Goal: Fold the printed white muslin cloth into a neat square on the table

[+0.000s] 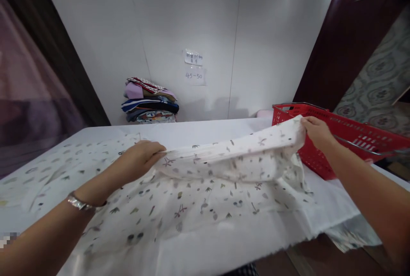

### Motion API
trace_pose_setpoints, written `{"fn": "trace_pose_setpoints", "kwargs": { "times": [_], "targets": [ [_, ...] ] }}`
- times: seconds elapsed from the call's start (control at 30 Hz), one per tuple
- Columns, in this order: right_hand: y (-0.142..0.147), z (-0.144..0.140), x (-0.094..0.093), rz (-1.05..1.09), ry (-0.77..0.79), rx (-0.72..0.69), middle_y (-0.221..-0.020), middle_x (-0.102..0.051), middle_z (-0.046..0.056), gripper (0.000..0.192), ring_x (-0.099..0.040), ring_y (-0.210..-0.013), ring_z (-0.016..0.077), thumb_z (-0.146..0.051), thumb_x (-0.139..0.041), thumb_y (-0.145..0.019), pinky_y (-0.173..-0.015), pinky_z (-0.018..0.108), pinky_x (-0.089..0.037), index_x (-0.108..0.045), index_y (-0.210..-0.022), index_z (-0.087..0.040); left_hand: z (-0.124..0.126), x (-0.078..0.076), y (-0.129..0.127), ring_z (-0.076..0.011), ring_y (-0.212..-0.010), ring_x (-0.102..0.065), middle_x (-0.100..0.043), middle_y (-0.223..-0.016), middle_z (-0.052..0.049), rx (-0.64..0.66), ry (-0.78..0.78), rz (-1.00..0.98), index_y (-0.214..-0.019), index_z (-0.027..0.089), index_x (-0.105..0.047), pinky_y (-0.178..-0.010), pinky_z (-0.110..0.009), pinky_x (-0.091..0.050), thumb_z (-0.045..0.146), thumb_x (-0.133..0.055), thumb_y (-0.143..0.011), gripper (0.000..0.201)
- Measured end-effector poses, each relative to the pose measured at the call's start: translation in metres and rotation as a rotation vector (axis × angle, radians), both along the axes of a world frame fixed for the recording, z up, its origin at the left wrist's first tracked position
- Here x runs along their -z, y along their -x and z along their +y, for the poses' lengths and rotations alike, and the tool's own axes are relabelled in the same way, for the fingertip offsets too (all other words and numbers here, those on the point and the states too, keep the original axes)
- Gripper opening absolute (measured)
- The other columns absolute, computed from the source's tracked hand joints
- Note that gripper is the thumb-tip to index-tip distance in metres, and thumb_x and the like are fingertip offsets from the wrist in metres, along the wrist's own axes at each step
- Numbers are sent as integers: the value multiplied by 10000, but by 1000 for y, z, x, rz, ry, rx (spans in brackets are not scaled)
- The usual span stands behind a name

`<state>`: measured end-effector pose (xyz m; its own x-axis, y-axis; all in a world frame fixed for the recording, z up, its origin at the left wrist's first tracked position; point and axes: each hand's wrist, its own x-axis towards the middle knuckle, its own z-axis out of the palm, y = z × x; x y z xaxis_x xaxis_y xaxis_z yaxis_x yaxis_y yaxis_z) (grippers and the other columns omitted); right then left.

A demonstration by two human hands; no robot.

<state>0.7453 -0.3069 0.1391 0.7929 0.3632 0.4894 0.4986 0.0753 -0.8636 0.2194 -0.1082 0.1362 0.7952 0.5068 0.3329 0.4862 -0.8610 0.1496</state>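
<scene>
A thin white cloth (198, 199) printed with small grey, green and reddish figures lies spread over the table, one part of it lifted in a fold. My left hand (142, 158), a bracelet on its wrist, pinches the fold's left end. At the other end my right hand (315, 130) grips the raised corner close to the red basket. Between both hands the fold's upper edge is stretched, rising to the right. Its lower part hangs onto the cloth beneath.
A red plastic basket (339, 135) with metal handles stands at the right. Folded clothes (150, 103) are stacked against the back wall, left of two paper labels (194, 75). The white-covered table (224, 242) has its ragged front edge near me.
</scene>
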Motion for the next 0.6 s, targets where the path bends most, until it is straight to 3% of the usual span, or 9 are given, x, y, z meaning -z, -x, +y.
{"fn": "trace_pose_setpoints", "kwargs": {
  "times": [0.13, 0.33, 0.6],
  "targets": [
    [-7, -8, 21, 148, -99, 17, -604, -506, -42, 204, -415, -553, 89, -350, -627, -651, -536, 240, -324, -571, -718, -166, -24, 26, -2, -176, -736, -576, -623, -830, -30, -4, 37, 17, -901, 221, -576, -657, -265, -422, 419, -329, -895, 316],
    [-17, -37, 70, 228, 38, -32, -614, -534, -29, 208, -442, -572, 103, -350, -645, -621, -555, 259, -346, -584, -690, -164, -54, 72, -10, -182, -772, -585, -624, -863, -31, 62, 127, 29, -937, 254, -576, -667, -283, -434, 362, -326, -897, 276],
    [-21, -54, 116, 309, 100, -85, -614, -533, -47, 390, -443, -539, 101, -462, -713, -485, -506, 235, -350, -585, -726, -184, -68, 105, -10, -195, -823, -620, -662, -916, -21, 94, 128, -52, -962, 298, -597, -684, -303, -479, 295, -401, -857, 222]
  ]
}}
